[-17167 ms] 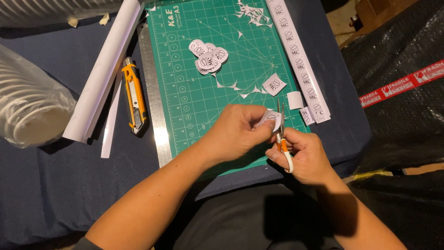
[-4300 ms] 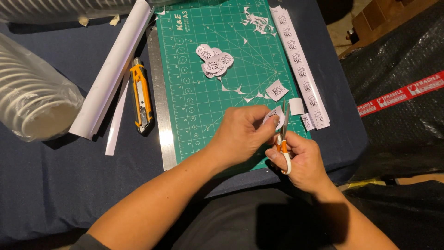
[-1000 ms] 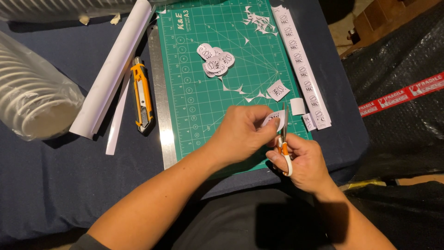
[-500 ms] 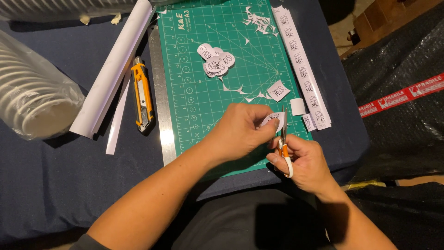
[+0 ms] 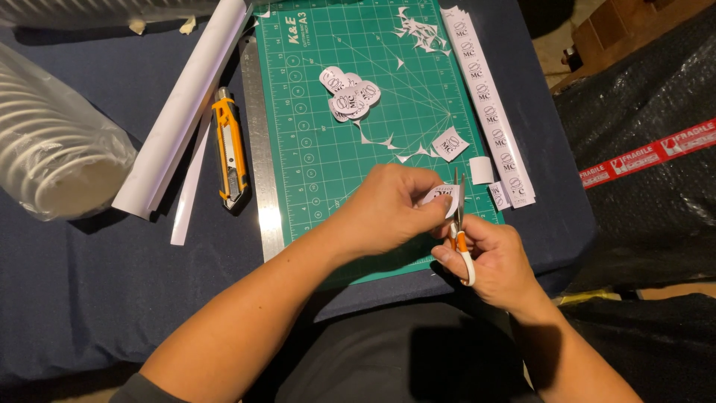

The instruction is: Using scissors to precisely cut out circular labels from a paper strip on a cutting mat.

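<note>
Over green mat [image 5: 373, 112], hands unmoved, scissors [image 5: 459, 224] unchanged

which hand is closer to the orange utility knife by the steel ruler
Left. The left hand sits over the green cutting mat, just across the steel ruler from the orange utility knife. The right hand, holding scissors, is farther right.

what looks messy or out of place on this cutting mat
Only paper offcuts: small white slivers lie scattered at the green mat's far end, and a few more mid-mat near the pile of round cutouts. The knife and steel ruler lie tidy alongside. Nothing looks damaged.
</note>
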